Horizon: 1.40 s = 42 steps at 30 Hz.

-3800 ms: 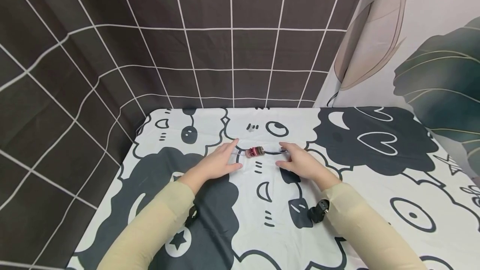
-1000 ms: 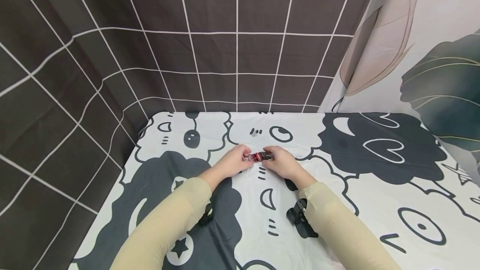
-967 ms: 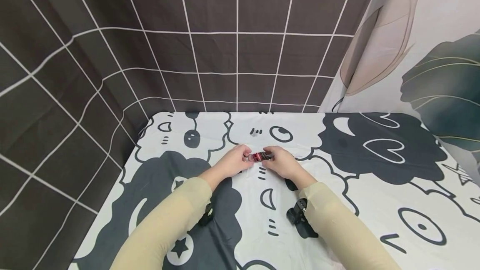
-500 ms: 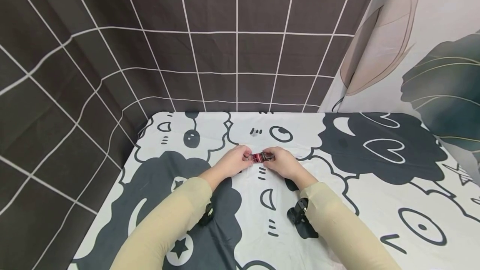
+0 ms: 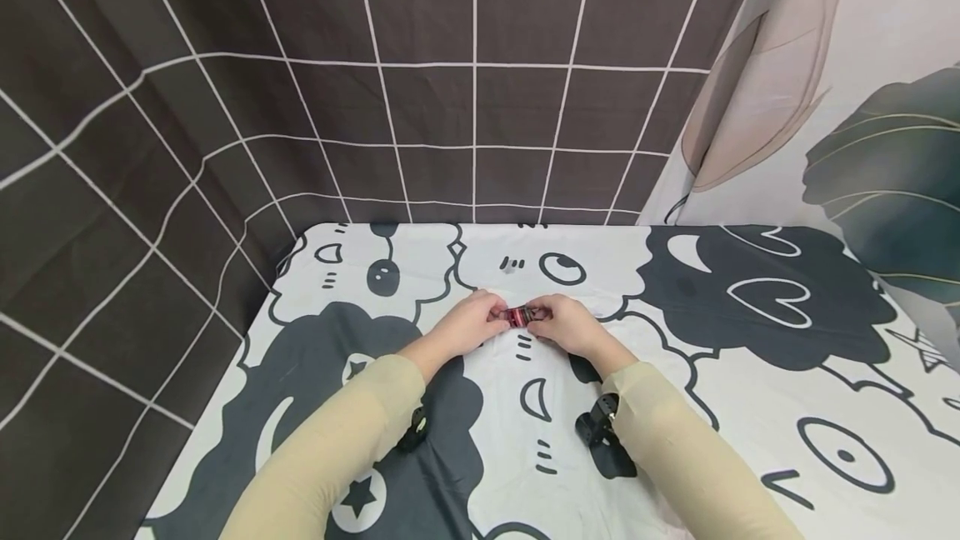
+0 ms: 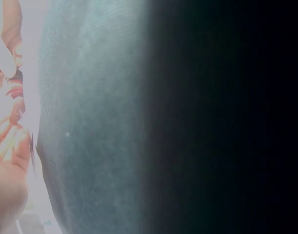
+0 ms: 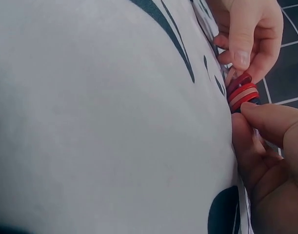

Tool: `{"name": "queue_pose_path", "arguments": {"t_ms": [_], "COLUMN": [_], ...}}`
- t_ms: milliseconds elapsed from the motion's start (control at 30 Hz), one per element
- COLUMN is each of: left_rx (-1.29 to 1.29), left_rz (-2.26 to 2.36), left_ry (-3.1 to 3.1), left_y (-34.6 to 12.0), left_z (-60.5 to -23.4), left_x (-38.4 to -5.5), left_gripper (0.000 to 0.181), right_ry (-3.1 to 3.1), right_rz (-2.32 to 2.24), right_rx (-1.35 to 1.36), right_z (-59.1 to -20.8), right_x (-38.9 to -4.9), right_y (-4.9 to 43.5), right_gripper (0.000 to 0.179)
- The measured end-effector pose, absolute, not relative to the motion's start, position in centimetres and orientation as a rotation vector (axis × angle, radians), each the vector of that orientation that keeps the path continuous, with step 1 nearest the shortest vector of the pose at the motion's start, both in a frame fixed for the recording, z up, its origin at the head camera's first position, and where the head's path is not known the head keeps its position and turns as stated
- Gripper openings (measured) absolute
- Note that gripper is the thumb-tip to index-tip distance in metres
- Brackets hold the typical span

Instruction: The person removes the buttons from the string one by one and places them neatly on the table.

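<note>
A small bundle of stacked bands (image 5: 518,317), red, pink and dark, looks like hair ties and lies between the two hands over the patterned cloth. My left hand (image 5: 471,319) pinches its left, pinkish end. The right hand (image 5: 567,323) grips the darker right end with thumb and forefinger. In the right wrist view the red and pink bands (image 7: 244,95) show between the left hand (image 7: 250,36) above and the right hand (image 7: 275,156) below. The left wrist view is mostly filled by a blurred dark surface; overexposed fingers (image 6: 14,146) and a bit of red show at its left edge.
A white cloth (image 5: 495,432) with black and grey cartoon faces covers the surface. A dark curtain with a white grid (image 5: 420,107) hangs behind and at left. A leaf-print curtain (image 5: 885,173) hangs at right. Black wrist cameras (image 5: 603,440) sit under the sleeves.
Earlier the hands were apart with fingers spread and the bundle lay between them. They have since come together and grip its ends. Over the last second both hands shift only slightly.
</note>
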<state>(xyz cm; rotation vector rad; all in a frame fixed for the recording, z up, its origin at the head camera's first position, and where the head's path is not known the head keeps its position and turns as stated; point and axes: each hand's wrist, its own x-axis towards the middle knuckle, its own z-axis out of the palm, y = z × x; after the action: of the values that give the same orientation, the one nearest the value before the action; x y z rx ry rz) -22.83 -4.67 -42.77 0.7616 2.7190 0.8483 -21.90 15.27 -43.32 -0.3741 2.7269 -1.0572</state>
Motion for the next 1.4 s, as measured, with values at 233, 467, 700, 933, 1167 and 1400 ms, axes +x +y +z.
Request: {"name": "queue_pose_path", "arguments": {"t_ms": [233,467,700,933,1167,1400], "left_rx": [0.756,0.777,0.823,0.8,0.773,0.836], "left_rz": [0.843,0.776,0.696,0.684,0.744,0.837], "left_ry": [2.718,2.74,2.736,2.731,2.737,2.749], "left_y": [-4.32,-4.18,-3.97,-3.74,-3.95,-4.31], "left_z": [-43.04,-43.0,-42.4,-42.35,-42.89,-42.87], "left_x": [-23.0,-23.15,-22.91,-22.76,-22.92,-23.0], "left_gripper": [0.029,0.031,0.033,0.03,0.031,0.031], "right_ry": [2.655,2.659,2.697,2.698,2.689,2.561], "right_rz": [-1.129,-1.142,-1.064,-1.038,-1.114,-1.319], "right_rx": [-0.332,-0.343,-0.396,-0.396,-0.369,-0.314], "right_z": [-43.21,-43.19,-43.22,-43.22,-43.32,-43.76], "right_x": [-21.73,-21.74,-21.81,-21.63,-21.33,-21.44], "right_y": [15.46,15.43,15.55,15.41,15.21,15.42], "right_gripper": [0.036,0.037,0.039,0.037,0.034,0.036]}}
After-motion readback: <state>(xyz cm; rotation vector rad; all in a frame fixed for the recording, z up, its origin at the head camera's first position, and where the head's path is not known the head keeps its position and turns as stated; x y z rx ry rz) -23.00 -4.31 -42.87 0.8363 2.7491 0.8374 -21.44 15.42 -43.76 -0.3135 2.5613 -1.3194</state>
